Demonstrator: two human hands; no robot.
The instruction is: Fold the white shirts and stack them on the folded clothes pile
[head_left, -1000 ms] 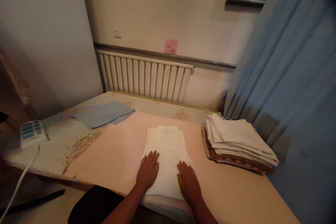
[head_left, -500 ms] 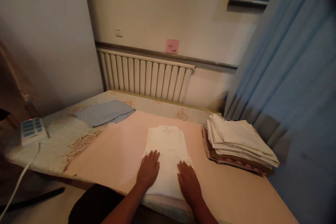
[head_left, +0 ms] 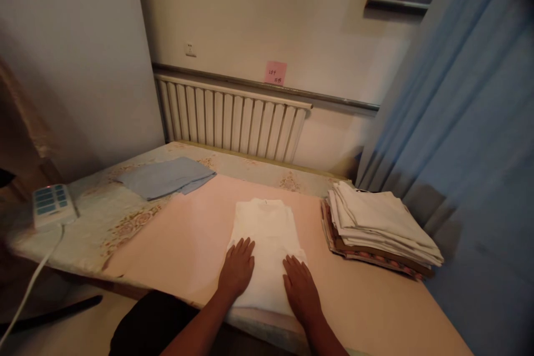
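A white shirt (head_left: 267, 228), folded into a narrow rectangle with its neckline at the far end, lies flat on a pink cloth (head_left: 187, 233). Flat on the shirt's left edge rests my left hand (head_left: 237, 268), fingers stretched out and pointing away from me. My right hand (head_left: 301, 288) lies on the right edge in the same way, its fingers extended. Neither hand grips the fabric. The shirt's near end shows between my wrists, close to the table's front edge.
To the right is a stack of folded cloths (head_left: 379, 222), pale ones on top and patterned ones below. A folded blue cloth (head_left: 169, 178) lies at the back left. A white power strip (head_left: 52, 208) with a cord sits at the left edge. Behind stands a radiator (head_left: 233, 119).
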